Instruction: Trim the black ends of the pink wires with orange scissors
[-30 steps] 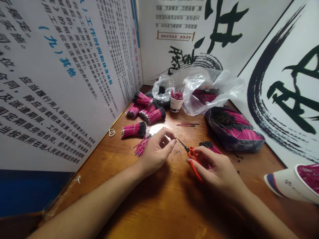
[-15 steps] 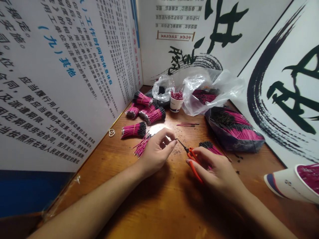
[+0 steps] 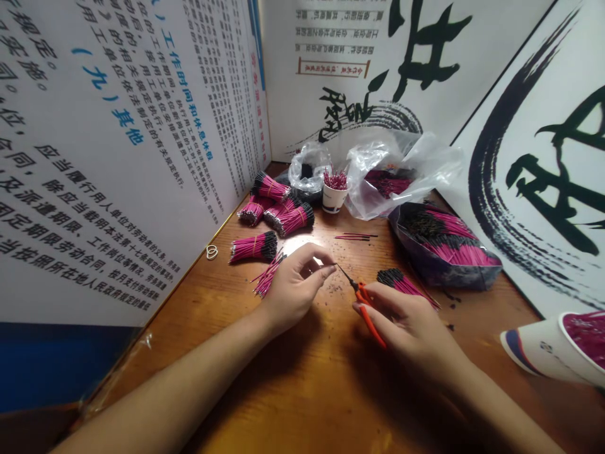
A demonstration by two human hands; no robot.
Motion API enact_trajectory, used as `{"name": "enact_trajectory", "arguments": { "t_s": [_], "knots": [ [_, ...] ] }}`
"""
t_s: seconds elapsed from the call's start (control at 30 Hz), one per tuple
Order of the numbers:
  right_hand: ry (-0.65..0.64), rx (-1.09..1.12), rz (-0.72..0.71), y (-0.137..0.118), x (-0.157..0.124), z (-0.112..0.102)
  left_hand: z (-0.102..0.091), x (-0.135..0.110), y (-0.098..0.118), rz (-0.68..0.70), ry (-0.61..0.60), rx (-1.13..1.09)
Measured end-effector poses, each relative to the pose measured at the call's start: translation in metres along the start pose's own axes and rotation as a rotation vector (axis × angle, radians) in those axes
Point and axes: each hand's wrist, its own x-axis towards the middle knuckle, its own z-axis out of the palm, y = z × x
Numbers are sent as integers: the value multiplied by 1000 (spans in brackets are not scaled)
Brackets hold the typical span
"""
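Observation:
My left hand (image 3: 295, 290) is pinched at the fingertips around a very thin dark wire end (image 3: 331, 265), which is barely visible. A small loose pile of pink wires (image 3: 267, 275) lies just beyond its wrist side. My right hand (image 3: 409, 328) grips small orange-handled snips (image 3: 368, 312), their dark pointed blades (image 3: 346, 274) reaching toward the left fingertips without clearly touching them. Past the right fingers lies a bundle of pink wires with black ends (image 3: 401, 285).
Banded pink wire bundles (image 3: 255, 247) lie at the wooden table's (image 3: 302, 384) far left. Behind stand a paper cup of wires (image 3: 335, 195) and clear plastic bags (image 3: 401, 170). A full dark bag of wires (image 3: 444, 247) lies right; a tipped cup (image 3: 553, 347) sits at the near right.
My right hand has shifted slightly down and to the right, showing more of the wire bundle past its fingers. The snips have tilted slightly. My left hand has barely moved.

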Motion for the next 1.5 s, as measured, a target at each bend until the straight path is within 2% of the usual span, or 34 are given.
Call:
{"name": "enact_trajectory", "arguments": {
  "t_s": [0.57,0.83,1.1,1.5],
  "knots": [
    [58,-112,-20,1,1,0,-1,1,1,-48,-36,-35],
    [51,-107,-21,0,1,0,-1,0,2,-83,-57,-54],
    [51,-104,-26,0,1,-1,-1,0,1,-48,-71,-57],
    [56,-103,-21,-2,0,-5,-1,0,2,-88,-48,-69]
  ]
}}
